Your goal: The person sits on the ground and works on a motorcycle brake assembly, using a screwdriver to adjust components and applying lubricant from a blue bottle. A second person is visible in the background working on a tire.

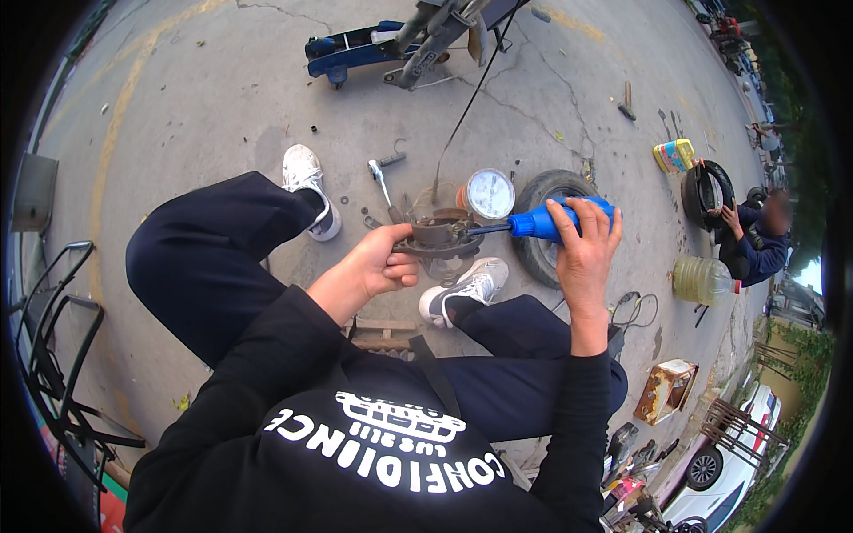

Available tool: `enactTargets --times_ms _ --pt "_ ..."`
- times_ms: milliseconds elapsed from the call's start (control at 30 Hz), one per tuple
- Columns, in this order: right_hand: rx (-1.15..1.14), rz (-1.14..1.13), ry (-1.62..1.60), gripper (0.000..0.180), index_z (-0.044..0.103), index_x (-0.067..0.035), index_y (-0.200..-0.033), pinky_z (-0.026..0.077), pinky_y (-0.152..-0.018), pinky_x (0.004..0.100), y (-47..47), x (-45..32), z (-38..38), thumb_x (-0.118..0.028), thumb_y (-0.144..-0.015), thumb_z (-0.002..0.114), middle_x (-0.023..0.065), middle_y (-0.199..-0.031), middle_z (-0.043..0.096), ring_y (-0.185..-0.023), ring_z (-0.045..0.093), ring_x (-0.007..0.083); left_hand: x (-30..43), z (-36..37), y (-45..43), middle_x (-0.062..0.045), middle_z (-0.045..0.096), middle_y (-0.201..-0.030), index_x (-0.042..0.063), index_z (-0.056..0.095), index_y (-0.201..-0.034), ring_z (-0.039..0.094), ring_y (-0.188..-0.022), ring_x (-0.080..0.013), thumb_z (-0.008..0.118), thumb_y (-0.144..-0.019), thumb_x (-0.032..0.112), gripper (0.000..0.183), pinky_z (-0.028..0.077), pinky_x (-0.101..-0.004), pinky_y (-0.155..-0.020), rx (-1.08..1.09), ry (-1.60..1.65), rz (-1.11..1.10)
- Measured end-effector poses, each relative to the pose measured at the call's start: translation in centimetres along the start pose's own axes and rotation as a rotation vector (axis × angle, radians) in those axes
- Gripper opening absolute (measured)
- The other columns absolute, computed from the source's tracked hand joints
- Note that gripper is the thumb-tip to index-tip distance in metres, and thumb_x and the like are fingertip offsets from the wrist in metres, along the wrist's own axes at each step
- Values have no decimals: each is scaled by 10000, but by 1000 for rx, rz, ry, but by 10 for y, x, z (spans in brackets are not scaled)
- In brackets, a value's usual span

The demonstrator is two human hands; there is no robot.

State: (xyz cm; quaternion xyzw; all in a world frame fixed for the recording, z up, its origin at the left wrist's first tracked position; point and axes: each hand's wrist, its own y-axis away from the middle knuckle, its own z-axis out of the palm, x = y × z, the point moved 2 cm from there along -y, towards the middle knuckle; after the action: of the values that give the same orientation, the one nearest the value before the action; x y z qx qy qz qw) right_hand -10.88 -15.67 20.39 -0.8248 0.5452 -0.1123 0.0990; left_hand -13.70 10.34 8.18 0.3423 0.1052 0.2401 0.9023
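My left hand (383, 266) grips the edge of a dark, greasy drum-brake backing plate with brake shoes (434, 234), held above the ground between my feet. In my right hand (586, 246) is a blue squeeze bottle (563, 218), lying nearly level. Its dark nozzle points left and its tip is at the brake assembly's right side; whether it touches cannot be told. A black cable (470, 106) runs down from the raised vehicle part to a spring near the assembly. Behind the bottle lies a wheel with a tyre (536, 193), partly hidden.
A ratchet (380, 181), a round tub (490, 194) and a hammer (626, 110) lie on the concrete. A blue floor jack (353, 53) stands ahead by a shock absorber (423, 63). At right, a seated person (756, 233) holds a tyre near a large plastic jug (701, 280).
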Motion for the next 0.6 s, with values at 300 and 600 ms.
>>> enactTargets --times_ms 300,600 --pt "-5 1 6 513 641 -234 -1151 256 -1072 565 1 1 0 28 -710 630 18 -1113 569 -1107 518 226 1 6 4 57 218 -441 112 521 -858 189 -352 -82 332 -987 255 269 285 -273 -434 50 -11 1" --pt "-12 -6 22 522 638 -242 -1157 256 -1074 566 0 -1 -1 28 -709 634 14 -1120 566 -1115 515 223 0 3 2 60 221 -450 102 541 -913 191 -357 -85 322 -995 271 289 290 -274 -439 20 0 5"
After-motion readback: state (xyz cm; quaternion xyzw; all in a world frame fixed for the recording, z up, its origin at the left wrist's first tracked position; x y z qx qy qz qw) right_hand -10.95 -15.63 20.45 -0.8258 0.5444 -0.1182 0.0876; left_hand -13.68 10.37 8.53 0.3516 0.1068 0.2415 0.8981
